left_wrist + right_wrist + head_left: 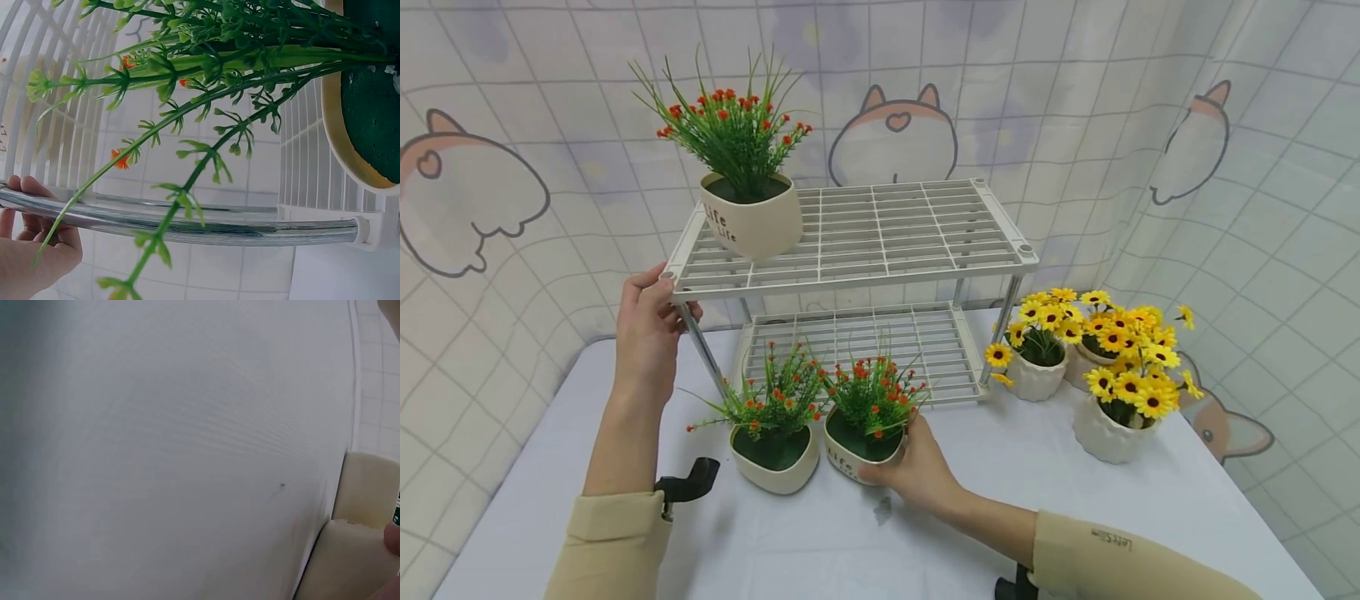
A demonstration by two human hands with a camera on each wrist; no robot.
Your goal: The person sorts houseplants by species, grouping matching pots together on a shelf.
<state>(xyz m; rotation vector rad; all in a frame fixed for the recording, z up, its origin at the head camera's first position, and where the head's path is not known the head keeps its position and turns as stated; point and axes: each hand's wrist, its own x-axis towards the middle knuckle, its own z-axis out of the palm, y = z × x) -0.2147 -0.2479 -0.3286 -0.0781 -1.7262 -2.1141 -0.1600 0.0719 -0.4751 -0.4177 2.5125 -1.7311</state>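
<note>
My left hand (649,337) grips the front left corner of a white two-tier wire rack (880,273). In the left wrist view its fingers (65,240) curl behind the metal post (206,224), close to the upper tier. My right hand (928,471) holds a cream pot of red flowers (841,457) by its right side, thumb at the front. Another pot of red flowers (775,477) stands just left of it, in front of the rack. A third red-flowered pot (760,221), lettered "Life", sits on the upper tier's left end.
Several white pots with yellow flowers, such as the front one (1108,433), stand on the table right of the rack. The white-covered table (820,550) ends at a tiled, cartoon-printed curtain (1075,100) behind and beside it. The lower tier (880,333) rests near the tabletop.
</note>
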